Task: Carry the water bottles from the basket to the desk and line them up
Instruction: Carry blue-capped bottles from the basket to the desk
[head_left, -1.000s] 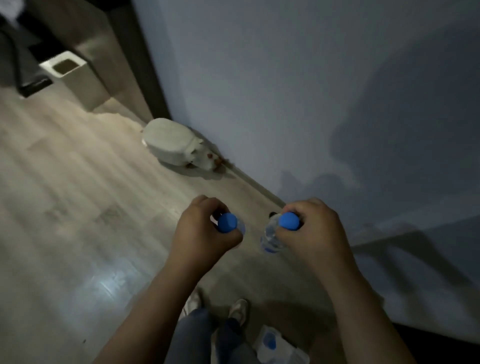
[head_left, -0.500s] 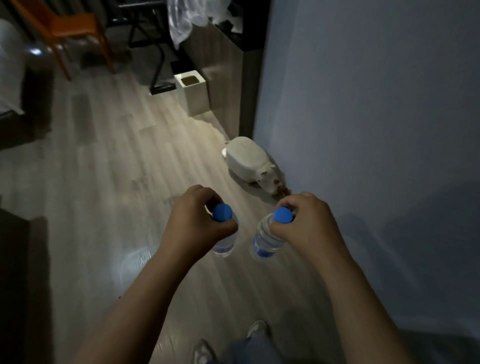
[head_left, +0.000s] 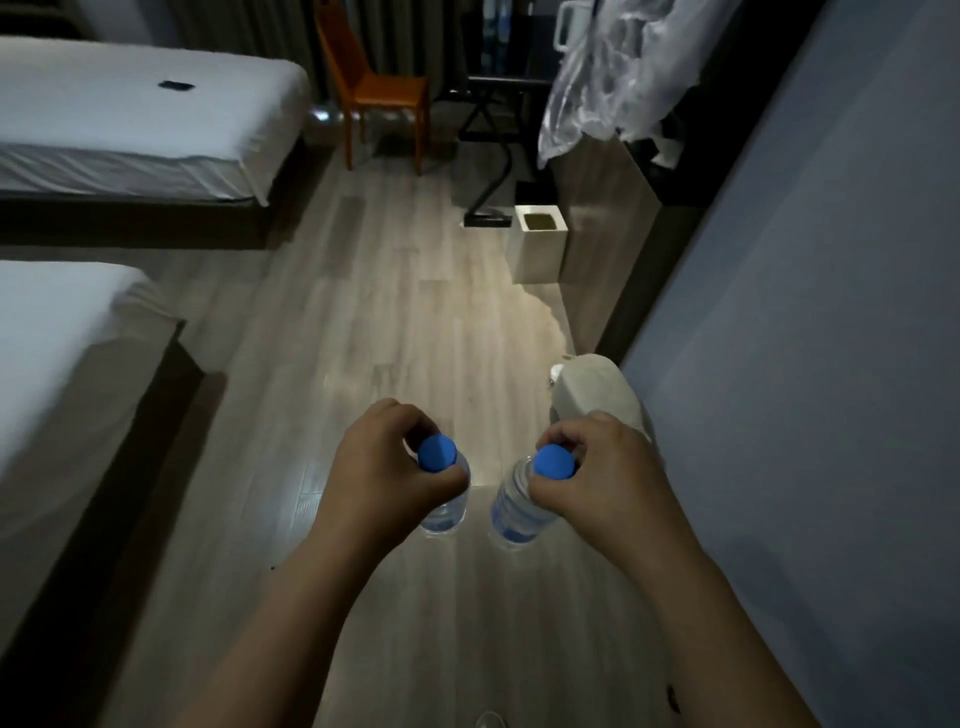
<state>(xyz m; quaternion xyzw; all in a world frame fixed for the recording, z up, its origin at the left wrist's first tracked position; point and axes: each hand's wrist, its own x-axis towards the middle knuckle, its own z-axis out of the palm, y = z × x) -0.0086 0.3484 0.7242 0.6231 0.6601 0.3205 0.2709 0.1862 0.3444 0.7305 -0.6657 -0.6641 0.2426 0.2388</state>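
From the head camera, your left hand (head_left: 382, 467) curls its fingers round the neck of the left bottle (head_left: 445, 512). Your right hand (head_left: 605, 480) pinches the right bottle (head_left: 514, 517) at its blue cap. Both bottles hang near each other, not touching, above the floor (head_left: 395, 322) between bed (head_left: 57, 332) and wall (head_left: 810, 312).

No readable text, brand, number or sign anywhere. Labels on the left bottle (head_left: 447, 512) and right bottle (head_left: 514, 512) too blurred to read.

Dim room, soft and a bit blurry.
Bright patch on the floor (head_left: 519, 322) near the bin (head_left: 537, 249), dark shadows under the beds (head_left: 130, 119), bent lines at the edges.
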